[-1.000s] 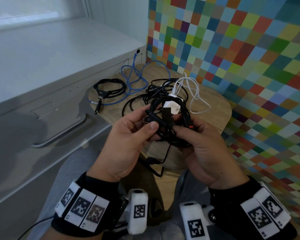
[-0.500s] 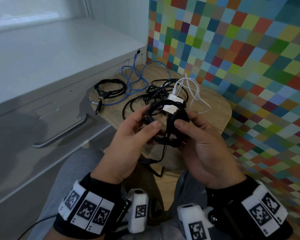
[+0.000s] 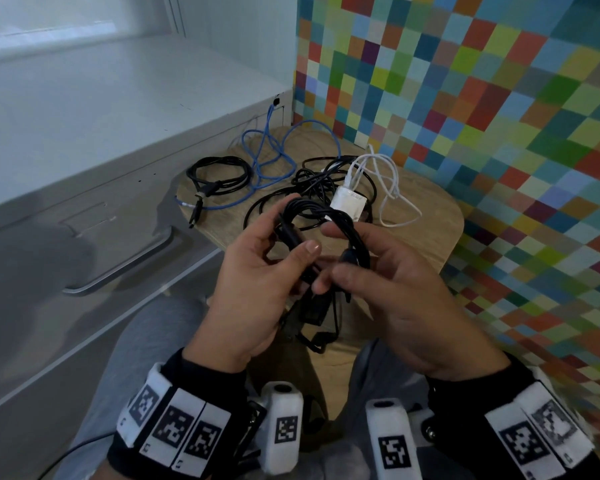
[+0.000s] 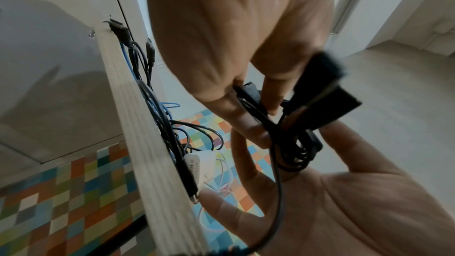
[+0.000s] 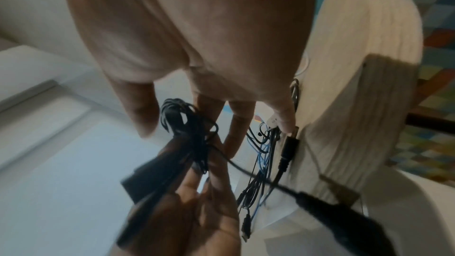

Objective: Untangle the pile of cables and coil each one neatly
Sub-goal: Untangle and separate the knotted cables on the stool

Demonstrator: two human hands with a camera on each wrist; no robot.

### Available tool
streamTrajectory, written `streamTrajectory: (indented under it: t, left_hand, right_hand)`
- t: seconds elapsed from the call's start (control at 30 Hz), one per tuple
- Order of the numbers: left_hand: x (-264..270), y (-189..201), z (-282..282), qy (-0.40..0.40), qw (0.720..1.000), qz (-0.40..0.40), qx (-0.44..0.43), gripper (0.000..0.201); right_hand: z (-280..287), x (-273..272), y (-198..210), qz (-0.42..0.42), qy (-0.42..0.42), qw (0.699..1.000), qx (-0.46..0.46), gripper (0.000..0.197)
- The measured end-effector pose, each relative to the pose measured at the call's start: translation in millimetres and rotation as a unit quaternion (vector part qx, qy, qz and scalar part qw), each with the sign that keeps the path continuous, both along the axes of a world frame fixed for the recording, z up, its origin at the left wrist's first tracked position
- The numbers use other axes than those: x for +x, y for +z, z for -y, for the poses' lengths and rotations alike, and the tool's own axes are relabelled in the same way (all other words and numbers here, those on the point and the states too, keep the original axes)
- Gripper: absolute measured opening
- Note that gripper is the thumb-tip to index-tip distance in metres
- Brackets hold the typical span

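A coiled black cable (image 3: 326,216) is held in the air above the near edge of the wooden stool (image 3: 426,216). My left hand (image 3: 293,233) pinches its left side between thumb and curled fingers. My right hand (image 3: 336,258) holds the right side between thumb and fingers. A black strap (image 3: 314,311) hangs below the hands and shows blurred in the left wrist view (image 4: 327,85). On the stool lie a tangled black cable (image 3: 312,181), a blue cable (image 3: 267,157), a coiled black cable (image 3: 219,174) and a white charger (image 3: 349,202) with its white cable (image 3: 392,188).
A white cabinet (image 3: 118,140) with a metal handle (image 3: 129,268) stands to the left of the stool. A wall of coloured squares (image 3: 482,116) rises behind and to the right. My knees in grey trousers (image 3: 136,358) are under the hands.
The strap that stood across the front of the coil now hangs beneath my hands. My right hand has shifted its grip down the coil's right side. The cables on the stool have not moved.
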State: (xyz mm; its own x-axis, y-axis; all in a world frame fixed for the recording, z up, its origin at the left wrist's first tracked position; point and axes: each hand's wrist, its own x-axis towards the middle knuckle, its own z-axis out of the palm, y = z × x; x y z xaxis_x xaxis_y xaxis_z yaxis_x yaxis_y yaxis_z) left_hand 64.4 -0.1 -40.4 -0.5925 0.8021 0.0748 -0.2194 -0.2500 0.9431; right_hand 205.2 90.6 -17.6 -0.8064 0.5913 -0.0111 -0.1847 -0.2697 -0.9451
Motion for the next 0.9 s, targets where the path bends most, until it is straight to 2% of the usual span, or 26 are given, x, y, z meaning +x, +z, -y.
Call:
streamTrajectory:
  t: [0.07,0.13,0.37,0.47,0.53,0.63,0.73,0.9]
  left_hand:
    - [0.4,-0.3,-0.4,-0.001,1.000,0.002,0.004,0.052]
    - [0.2,0.1,0.0,-0.004,1.000,0.013,0.009,0.054]
    - [-0.7,3.9,2.5,-0.061,0.998,0.022,0.002,0.082]
    - [-1.3,2.8,2.9,-0.075,0.997,0.026,0.004,0.093]
    - [-2.0,2.5,3.1,-0.071,0.997,0.000,-0.012,0.098]
    - [-2.9,4.8,3.1,-0.054,0.992,-0.086,-0.070,0.105]
    - [-2.9,6.2,3.5,-0.046,0.979,-0.154,-0.128,0.111]
    - [-0.2,7.7,5.1,-0.073,0.970,-0.181,-0.141,0.102]
  right_hand:
    - [2.5,-2.3,-3.0,0.030,-0.013,0.998,0.062,0.045]
    - [3.6,-3.7,-4.5,0.035,-0.032,0.995,0.085,0.042]
    - [-3.8,-3.8,-6.1,0.034,-0.099,0.990,0.096,0.044]
    - [-5.6,-3.7,-8.6,0.046,-0.104,0.991,0.073,0.037]
    - [-5.3,-4.2,-9.9,0.045,-0.109,0.991,0.061,0.030]
    - [-4.2,-5.7,-12.5,0.042,-0.141,0.987,0.063,0.009]
    - [-3.4,-6.7,-13.0,0.030,-0.160,0.986,0.046,0.008]
    - [-2.2,-7.8,-9.7,0.043,-0.183,0.979,0.076,0.005]
